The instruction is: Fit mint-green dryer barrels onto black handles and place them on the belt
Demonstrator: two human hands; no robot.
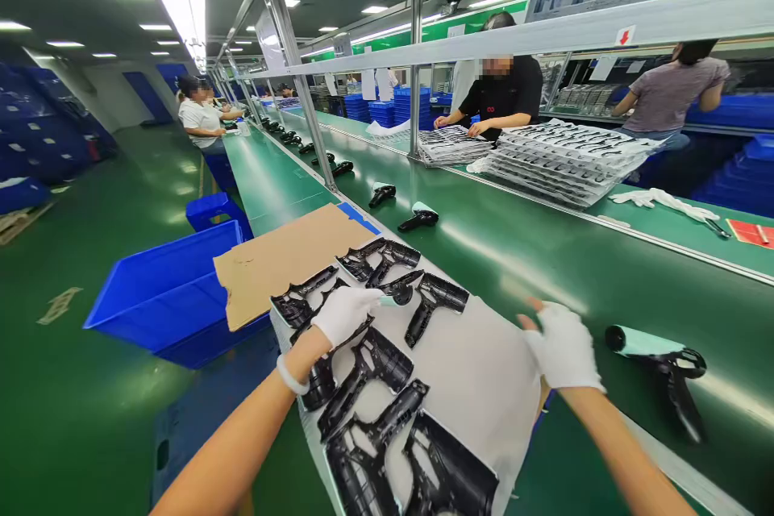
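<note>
- The left hand (346, 313), gloved, reached forward, fingers curled around a black plastic shell (396, 288) on the white sheet (484, 371).
- The right hand (563, 347) hovered loosely open and empty over the sheet's edge, near the green tabletop (544, 258).

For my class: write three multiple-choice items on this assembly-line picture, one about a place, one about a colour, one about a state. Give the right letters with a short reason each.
1. Where does the assembled hair dryer nearest the right hand lie?
A. on the green conveyor belt
B. in the blue bin
C. on the cardboard sheet

2. What colour are the housing shells on the white sheet?
A. blue
B. black
C. red

3. What is the left hand doing?
A. hanging empty above the floor
B. closed on a shell with a pale green part
C. resting flat on the cardboard

Answers:
1 A: the dryer lies on the belt, right of the hand.
2 B: every shell on the sheet is black.
3 B: the gloved fingers wrap the part over the sheet; the right hand is open, holding nothing.
</note>
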